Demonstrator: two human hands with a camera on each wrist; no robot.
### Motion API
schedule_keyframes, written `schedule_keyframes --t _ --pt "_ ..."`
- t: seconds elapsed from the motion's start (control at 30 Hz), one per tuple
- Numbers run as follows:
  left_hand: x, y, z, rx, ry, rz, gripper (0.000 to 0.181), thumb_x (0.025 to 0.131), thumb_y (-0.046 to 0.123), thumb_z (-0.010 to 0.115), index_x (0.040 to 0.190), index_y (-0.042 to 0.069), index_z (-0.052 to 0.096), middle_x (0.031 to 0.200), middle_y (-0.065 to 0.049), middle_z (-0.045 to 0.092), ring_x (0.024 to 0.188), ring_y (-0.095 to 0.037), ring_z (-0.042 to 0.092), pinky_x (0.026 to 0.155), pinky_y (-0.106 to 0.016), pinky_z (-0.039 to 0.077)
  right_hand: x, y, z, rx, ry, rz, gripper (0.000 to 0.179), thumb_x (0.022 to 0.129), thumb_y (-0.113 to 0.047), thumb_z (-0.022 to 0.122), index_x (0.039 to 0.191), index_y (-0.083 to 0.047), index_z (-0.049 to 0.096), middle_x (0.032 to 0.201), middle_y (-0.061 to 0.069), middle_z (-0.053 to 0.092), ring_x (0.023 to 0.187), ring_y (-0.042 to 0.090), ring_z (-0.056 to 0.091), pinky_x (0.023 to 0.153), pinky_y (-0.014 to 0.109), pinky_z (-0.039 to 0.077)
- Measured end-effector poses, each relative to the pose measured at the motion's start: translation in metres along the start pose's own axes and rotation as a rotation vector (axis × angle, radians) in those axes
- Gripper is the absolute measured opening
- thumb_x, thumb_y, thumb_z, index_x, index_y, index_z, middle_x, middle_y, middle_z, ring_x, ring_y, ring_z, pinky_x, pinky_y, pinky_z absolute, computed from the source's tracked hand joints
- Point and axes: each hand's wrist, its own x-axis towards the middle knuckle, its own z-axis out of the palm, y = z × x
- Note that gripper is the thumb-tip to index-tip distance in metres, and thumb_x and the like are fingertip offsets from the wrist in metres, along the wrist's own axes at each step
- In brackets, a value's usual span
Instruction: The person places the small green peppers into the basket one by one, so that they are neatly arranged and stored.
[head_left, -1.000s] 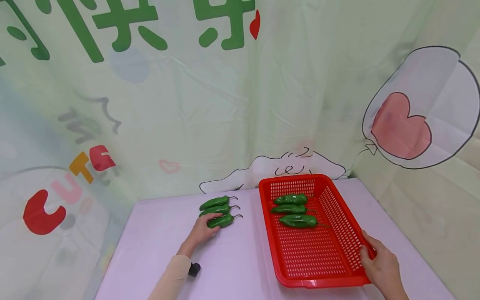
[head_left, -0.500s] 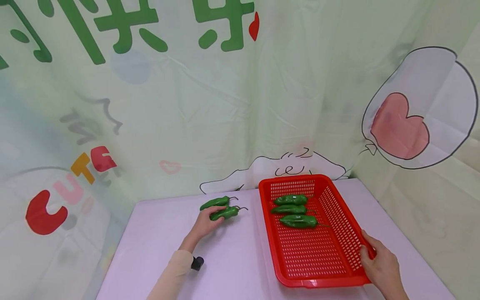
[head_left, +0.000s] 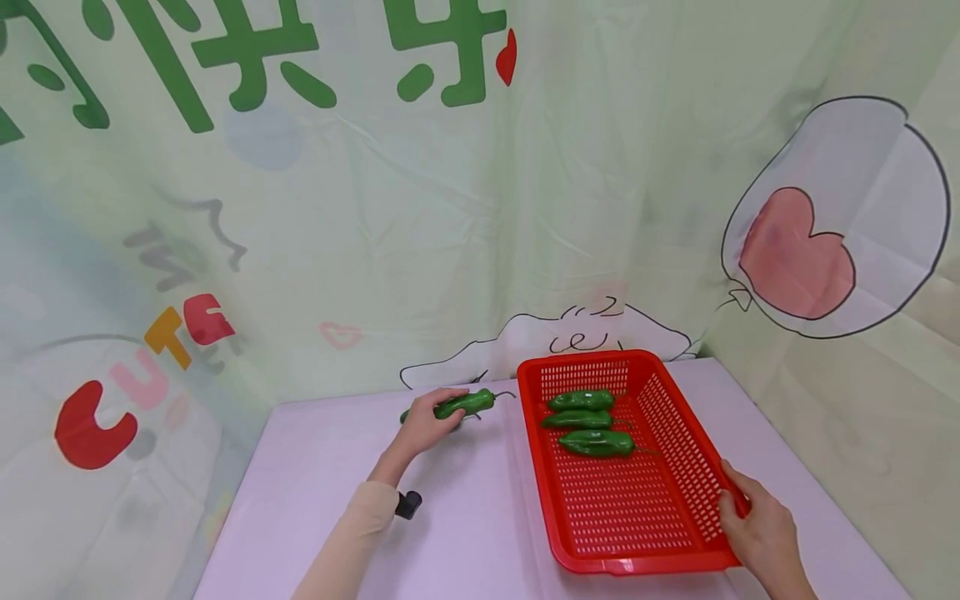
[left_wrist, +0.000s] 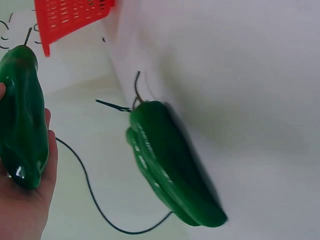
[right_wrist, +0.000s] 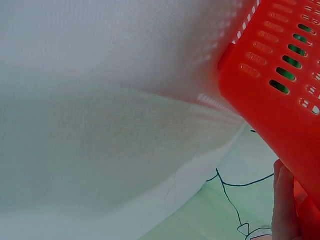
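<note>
My left hand (head_left: pixel 426 423) grips a long green chili pepper (head_left: pixel 476 402) between thumb and fingers, its stem pointing right. In the left wrist view that held pepper (left_wrist: pixel 21 115) is apart from two more green peppers (left_wrist: pixel 170 165), which lie side by side on the table. The head view shows little of those two behind the hand. With my right hand (head_left: pixel 765 529) I hold the right rim of a red plastic basket (head_left: pixel 551 500). Inside it, toward the far end, lie three green peppers (head_left: pixel 597 442) in a row, one behind another.
A pale lilac cloth covers the table (head_left: pixel 300 500). Behind it hangs a printed curtain (head_left: pixel 420 250), close to the table's far edge and the basket's far end. A black device (head_left: pixel 408 504) sits at my left wrist.
My left hand has picked up the nearest pepper from the row of three and carried it up and to the right, over the other two. My right hand and the basket stay put.
</note>
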Motion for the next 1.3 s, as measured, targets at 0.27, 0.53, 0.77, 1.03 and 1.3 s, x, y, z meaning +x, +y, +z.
schedule_keyframes --t 0.27,0.53,0.77,1.03,1.3 --pt "0.017 0.027 0.005 -0.024 -0.028 0.022 0.035 0.091 0.013 0.069 0.126 0.012 0.067 0.124 -0.007 0.066 0.106 -0.024 0.061 0.091 -0.041 0.05 0.002 0.002 0.001 -0.006 -0.022 0.028 0.044 0.088 0.0 0.057 0.129 0.013 0.054 0.12 0.04 0.055 0.093 0.047 0.06 0.061 0.042 0.05" --pt "0.031 0.048 0.025 -0.036 -0.067 0.072 0.035 0.093 0.012 0.066 0.128 0.01 0.067 0.122 -0.004 0.067 0.102 -0.018 0.06 0.087 -0.032 0.052 0.001 0.0 -0.001 -0.003 -0.041 0.052 0.044 0.088 0.0 0.058 0.13 0.014 0.053 0.121 0.041 0.054 0.087 0.041 0.059 0.055 0.031 0.045" --pt "0.046 0.067 0.047 -0.053 -0.113 0.088 0.035 0.094 0.017 0.064 0.128 0.011 0.067 0.12 -0.003 0.066 0.098 -0.015 0.059 0.083 -0.024 0.052 0.001 0.001 -0.002 0.003 -0.068 0.07 0.045 0.09 -0.001 0.057 0.132 0.014 0.052 0.124 0.041 0.052 0.087 0.041 0.058 0.054 0.027 0.044" --pt "0.06 0.088 0.068 -0.072 -0.154 0.1 0.033 0.094 0.019 0.064 0.127 0.017 0.067 0.116 0.002 0.066 0.096 -0.01 0.058 0.079 -0.02 0.052 0.001 0.003 0.0 0.004 -0.042 0.042 0.044 0.088 -0.001 0.057 0.129 0.014 0.054 0.121 0.041 0.054 0.086 0.042 0.059 0.055 0.03 0.045" --pt "0.062 0.101 0.086 -0.092 -0.168 0.167 0.032 0.093 0.017 0.065 0.126 0.016 0.068 0.122 0.002 0.066 0.101 -0.007 0.057 0.086 -0.02 0.05 0.003 0.001 0.0 0.003 -0.042 0.042 0.044 0.088 -0.001 0.058 0.13 0.014 0.053 0.122 0.041 0.054 0.088 0.042 0.059 0.056 0.029 0.046"
